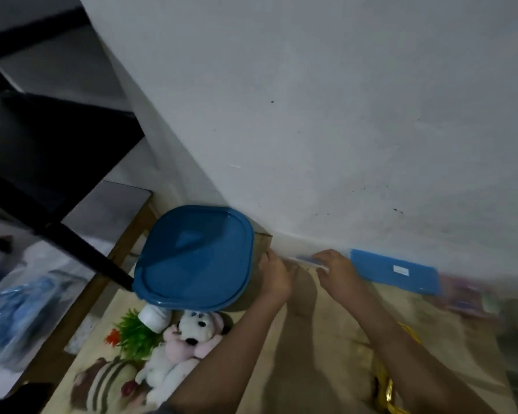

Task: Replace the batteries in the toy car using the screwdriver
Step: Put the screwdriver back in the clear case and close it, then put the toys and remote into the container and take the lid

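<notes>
Head view showed both hands by the wall. The left hand [274, 274] and right hand [338, 271] pinched a thin blurry thing [311, 261]. No toy car showed. A blue box [192, 258] sat beside the left hand; a bump could tip it.

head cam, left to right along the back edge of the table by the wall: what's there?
Blue lidded container → left hand → right hand → flat blue box against the wall → blurred colourful item, too smeared to identify.
</notes>
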Action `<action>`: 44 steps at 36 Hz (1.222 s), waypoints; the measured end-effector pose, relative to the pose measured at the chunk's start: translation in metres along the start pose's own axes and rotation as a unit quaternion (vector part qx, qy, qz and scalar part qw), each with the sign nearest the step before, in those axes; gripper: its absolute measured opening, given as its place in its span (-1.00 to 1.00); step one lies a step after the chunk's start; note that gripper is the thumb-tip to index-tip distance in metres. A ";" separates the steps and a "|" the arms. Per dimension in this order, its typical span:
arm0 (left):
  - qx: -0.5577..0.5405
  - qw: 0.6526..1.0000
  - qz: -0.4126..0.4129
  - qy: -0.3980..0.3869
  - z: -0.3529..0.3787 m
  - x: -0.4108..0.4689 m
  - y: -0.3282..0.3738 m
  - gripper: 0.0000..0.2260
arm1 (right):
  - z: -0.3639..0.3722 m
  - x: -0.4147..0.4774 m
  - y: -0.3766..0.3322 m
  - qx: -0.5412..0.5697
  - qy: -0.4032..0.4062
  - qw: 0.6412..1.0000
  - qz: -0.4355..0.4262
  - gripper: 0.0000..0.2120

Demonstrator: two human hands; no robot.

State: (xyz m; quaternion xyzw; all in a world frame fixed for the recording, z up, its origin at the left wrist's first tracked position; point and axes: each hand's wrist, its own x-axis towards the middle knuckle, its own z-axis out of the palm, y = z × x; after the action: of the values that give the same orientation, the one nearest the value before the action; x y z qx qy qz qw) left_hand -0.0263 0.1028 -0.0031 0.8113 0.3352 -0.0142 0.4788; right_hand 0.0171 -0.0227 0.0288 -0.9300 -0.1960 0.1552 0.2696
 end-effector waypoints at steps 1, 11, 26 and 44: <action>0.014 1.000 0.024 -0.003 -0.005 -0.009 0.000 -0.45 | -0.003 -0.006 -0.002 0.012 0.005 1.000 -0.001 -0.69; -0.056 0.973 0.164 0.155 -0.119 -0.116 -0.050 -0.62 | 0.011 -0.048 -0.061 0.090 0.003 0.993 -0.080 -0.74; -0.162 0.983 0.086 0.012 -0.240 -0.070 -0.153 -0.31 | 0.109 -0.029 -0.226 0.060 -0.159 0.973 -0.157 -0.73; -0.271 0.948 0.125 -0.112 -0.251 -0.033 -0.178 -0.20 | 0.144 -0.006 -0.302 -0.164 -0.175 0.965 -0.110 -0.75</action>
State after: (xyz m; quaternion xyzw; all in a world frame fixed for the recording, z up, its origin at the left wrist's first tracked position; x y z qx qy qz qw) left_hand -0.2260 0.3393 0.0071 0.6799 0.1662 0.0462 0.7127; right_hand -0.1301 0.2729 0.0838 -0.8925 -0.3639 0.2506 0.0904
